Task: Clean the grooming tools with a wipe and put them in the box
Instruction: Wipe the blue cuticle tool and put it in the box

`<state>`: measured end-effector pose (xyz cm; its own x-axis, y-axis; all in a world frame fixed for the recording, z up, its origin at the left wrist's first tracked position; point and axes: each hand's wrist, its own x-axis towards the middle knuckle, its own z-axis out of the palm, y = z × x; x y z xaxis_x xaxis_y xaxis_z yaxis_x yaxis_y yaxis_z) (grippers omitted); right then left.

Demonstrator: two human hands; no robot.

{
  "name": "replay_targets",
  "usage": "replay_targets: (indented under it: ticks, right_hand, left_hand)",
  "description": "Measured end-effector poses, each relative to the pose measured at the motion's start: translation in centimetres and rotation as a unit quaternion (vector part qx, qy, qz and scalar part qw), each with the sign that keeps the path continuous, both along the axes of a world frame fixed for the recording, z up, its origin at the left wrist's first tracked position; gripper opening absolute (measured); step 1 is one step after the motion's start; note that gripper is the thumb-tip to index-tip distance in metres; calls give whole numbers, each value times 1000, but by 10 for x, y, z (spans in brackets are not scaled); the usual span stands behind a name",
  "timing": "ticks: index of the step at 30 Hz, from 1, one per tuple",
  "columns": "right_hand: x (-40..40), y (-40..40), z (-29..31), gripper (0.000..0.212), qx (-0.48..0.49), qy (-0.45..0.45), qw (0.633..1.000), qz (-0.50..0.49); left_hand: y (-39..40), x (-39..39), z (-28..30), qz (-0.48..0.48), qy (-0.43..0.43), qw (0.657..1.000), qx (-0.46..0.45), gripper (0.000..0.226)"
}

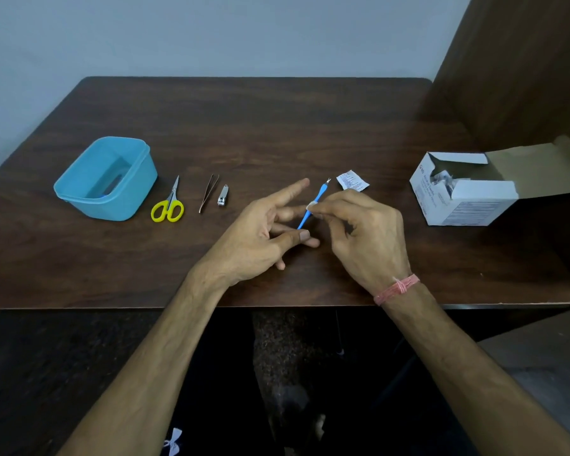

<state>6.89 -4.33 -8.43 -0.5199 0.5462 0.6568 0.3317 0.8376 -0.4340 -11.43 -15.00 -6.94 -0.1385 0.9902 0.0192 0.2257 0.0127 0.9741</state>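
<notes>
Two hands work above the near part of the counter (277, 133). The left hand (260, 238) pinches the lower end of one blue cuticle pusher (313, 205) between thumb and a finger, its other fingers spread. The right hand (366, 235) pinches one small white wipe (311, 205) around the tool's shaft. Just beyond lies one torn wipe sachet (352, 181). Leftward in a row — one nail clipper (222, 195), one pair of tweezers (208, 192), one pair of yellow-handled scissors (169, 205) — then one blue box (107, 179). One opened white carton (468, 189) stands at right.
</notes>
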Motion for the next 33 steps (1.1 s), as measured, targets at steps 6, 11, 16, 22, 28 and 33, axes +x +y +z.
replay_targets:
  ticks: [6, 11, 16, 22, 28, 33]
  right_hand:
    - [1, 0, 0, 31, 6, -1, 1000, 0]
    - [1, 0, 1, 34, 5, -9, 1000, 6]
    - [2, -2, 2, 33, 15, -21, 999, 33]
    - [1, -2, 2, 30, -4, -28, 998, 60]
    - [0, 1, 1, 32, -23, -31, 997, 60]
    - [0, 0, 2, 31, -18, -38, 997, 60]
  left_hand:
    - [2, 2, -2, 14, 0, 1000, -12, 82]
    - [2, 2, 0, 26, 0, 999, -21, 90]
    - [2, 2, 1, 34, 6, 999, -24, 88]
    - [3, 1, -2, 32, 7, 999, -14, 82]
    - [3, -1, -3, 24, 5, 1000, -14, 87]
    - [4, -1, -5, 18, 12, 1000, -19, 94]
